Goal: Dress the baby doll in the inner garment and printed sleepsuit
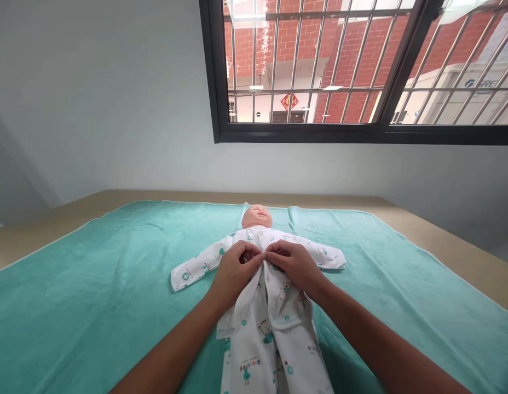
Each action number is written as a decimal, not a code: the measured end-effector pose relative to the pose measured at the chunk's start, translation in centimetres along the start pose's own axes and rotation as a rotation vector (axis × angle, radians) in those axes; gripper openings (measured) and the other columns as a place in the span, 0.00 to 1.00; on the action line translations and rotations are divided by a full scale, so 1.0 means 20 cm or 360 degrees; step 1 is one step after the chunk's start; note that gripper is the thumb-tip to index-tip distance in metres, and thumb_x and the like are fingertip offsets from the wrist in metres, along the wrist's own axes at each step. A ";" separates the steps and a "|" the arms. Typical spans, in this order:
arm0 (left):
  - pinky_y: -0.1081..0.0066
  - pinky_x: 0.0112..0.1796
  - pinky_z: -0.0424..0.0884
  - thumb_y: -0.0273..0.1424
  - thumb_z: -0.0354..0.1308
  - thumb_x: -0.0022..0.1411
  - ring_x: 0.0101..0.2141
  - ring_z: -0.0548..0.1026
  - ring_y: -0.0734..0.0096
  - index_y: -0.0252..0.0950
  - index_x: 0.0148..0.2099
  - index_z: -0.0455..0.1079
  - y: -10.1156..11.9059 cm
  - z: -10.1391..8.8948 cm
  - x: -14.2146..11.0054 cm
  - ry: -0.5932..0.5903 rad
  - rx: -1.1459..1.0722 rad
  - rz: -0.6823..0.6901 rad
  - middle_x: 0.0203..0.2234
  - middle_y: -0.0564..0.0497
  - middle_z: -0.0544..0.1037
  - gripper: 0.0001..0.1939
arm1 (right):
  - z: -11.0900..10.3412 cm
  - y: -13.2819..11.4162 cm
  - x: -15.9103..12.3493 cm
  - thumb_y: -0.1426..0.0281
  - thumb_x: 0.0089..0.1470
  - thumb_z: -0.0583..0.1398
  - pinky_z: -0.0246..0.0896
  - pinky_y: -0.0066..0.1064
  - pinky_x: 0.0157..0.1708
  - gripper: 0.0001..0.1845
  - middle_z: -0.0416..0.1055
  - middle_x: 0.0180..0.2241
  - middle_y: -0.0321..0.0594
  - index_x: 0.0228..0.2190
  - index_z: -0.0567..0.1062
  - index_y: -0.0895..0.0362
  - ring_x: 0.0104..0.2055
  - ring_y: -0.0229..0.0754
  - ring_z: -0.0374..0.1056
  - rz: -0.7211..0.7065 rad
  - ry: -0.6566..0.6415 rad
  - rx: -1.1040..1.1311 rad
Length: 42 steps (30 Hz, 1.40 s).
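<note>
A baby doll (pixel 257 216) lies on its back, its head toward the wall. It wears a white printed baby shirt (pixel 284 295) with long sleeves spread out to both sides. Printed white baby trousers (pixel 254 355) cover the legs below. At the chest, my left hand (pixel 241 265) pinches one front edge of the shirt. My right hand (pixel 293 262) pinches the other edge, and the fingertips of both hands meet at the middle. Below them the shirt front hangs apart. Whatever fastener is between the fingertips is hidden.
A turquoise blanket (pixel 93 295) lies under the doll on a wooden table (pixel 451 235), with a few creases near its far edge. Beyond the table stands a pale wall (pixel 114 109) with a dark-framed, barred window (pixel 303 133).
</note>
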<state>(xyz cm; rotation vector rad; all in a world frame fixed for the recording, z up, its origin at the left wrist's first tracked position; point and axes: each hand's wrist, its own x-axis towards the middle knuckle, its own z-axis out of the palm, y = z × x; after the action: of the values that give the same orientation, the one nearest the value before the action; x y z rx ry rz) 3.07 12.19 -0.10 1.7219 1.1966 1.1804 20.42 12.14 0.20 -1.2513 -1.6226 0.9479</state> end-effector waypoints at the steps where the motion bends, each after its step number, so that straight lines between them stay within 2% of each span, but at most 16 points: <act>1: 0.74 0.29 0.61 0.37 0.61 0.56 0.27 0.66 0.74 0.36 0.34 0.72 0.01 0.00 0.00 0.0002 0.0022 0.0001 0.26 0.55 0.72 0.09 | 0.00 0.00 0.00 0.63 0.51 0.60 0.58 0.30 0.34 0.09 0.74 0.30 0.34 0.29 0.77 0.55 0.35 0.39 0.66 -0.0004 0.0005 0.0001; 11: 0.73 0.31 0.63 0.34 0.58 0.57 0.29 0.68 0.72 0.36 0.34 0.73 0.01 -0.01 0.00 -0.0047 -0.0016 -0.0056 0.27 0.54 0.74 0.06 | -0.01 0.00 0.00 0.63 0.52 0.60 0.58 0.29 0.33 0.09 0.73 0.30 0.33 0.30 0.76 0.55 0.34 0.38 0.65 -0.0011 -0.0058 0.0032; 14: 0.73 0.31 0.63 0.33 0.58 0.57 0.29 0.68 0.72 0.36 0.34 0.73 0.00 -0.02 0.00 -0.0039 -0.0017 -0.0044 0.27 0.54 0.74 0.06 | 0.00 0.01 0.00 0.63 0.51 0.60 0.59 0.30 0.35 0.09 0.74 0.30 0.34 0.30 0.76 0.55 0.35 0.39 0.66 -0.0034 -0.0012 0.0009; 18: 0.73 0.32 0.63 0.35 0.58 0.59 0.30 0.69 0.72 0.37 0.33 0.74 0.00 -0.03 0.00 -0.0044 -0.0021 0.0048 0.29 0.54 0.75 0.07 | 0.02 0.02 -0.01 0.62 0.49 0.62 0.60 0.30 0.34 0.09 0.74 0.30 0.35 0.29 0.76 0.56 0.33 0.39 0.67 -0.0027 0.0099 0.0003; 24: 0.72 0.37 0.66 0.33 0.57 0.61 0.37 0.73 0.68 0.38 0.38 0.77 -0.01 -0.02 -0.02 -0.0103 -0.0099 0.0231 0.36 0.50 0.77 0.09 | 0.01 0.02 -0.02 0.64 0.50 0.62 0.58 0.29 0.31 0.08 0.73 0.30 0.35 0.31 0.76 0.56 0.32 0.38 0.65 -0.0031 0.0093 0.0119; 29: 0.71 0.39 0.66 0.30 0.55 0.62 0.38 0.73 0.68 0.39 0.43 0.77 -0.02 -0.03 -0.03 -0.0130 -0.0075 0.0318 0.37 0.50 0.77 0.10 | 0.03 0.04 -0.05 0.65 0.51 0.61 0.53 0.27 0.27 0.07 0.65 0.25 0.31 0.33 0.74 0.55 0.27 0.35 0.58 -0.0087 0.0200 0.0162; 33: 0.71 0.40 0.67 0.26 0.52 0.63 0.40 0.73 0.68 0.40 0.46 0.76 -0.01 -0.02 -0.03 -0.0135 0.0051 0.0432 0.39 0.49 0.75 0.14 | 0.05 0.06 -0.07 0.63 0.52 0.61 0.50 0.27 0.23 0.09 0.59 0.23 0.29 0.35 0.71 0.54 0.24 0.34 0.54 -0.0143 0.0266 0.0246; 39: 0.66 0.43 0.67 0.23 0.48 0.64 0.42 0.70 0.64 0.39 0.47 0.74 -0.03 -0.01 -0.07 0.0048 0.0580 0.0713 0.39 0.47 0.74 0.16 | 0.04 0.05 -0.09 0.62 0.54 0.59 0.53 0.28 0.25 0.10 0.61 0.24 0.31 0.36 0.71 0.54 0.26 0.36 0.57 -0.0235 0.0280 0.0164; 42: 0.65 0.43 0.67 0.22 0.47 0.64 0.42 0.70 0.64 0.39 0.47 0.74 -0.04 -0.02 -0.08 0.0084 0.0713 0.0723 0.39 0.47 0.73 0.17 | 0.02 0.02 -0.13 0.63 0.56 0.58 0.56 0.28 0.27 0.08 0.64 0.26 0.33 0.35 0.70 0.54 0.28 0.37 0.60 -0.0313 0.0319 0.0094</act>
<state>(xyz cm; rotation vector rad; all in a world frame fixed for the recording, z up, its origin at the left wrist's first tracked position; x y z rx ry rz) 2.18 10.98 -1.06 2.4070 1.2007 1.2860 20.58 9.69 -0.81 -1.0876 -1.5170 0.7196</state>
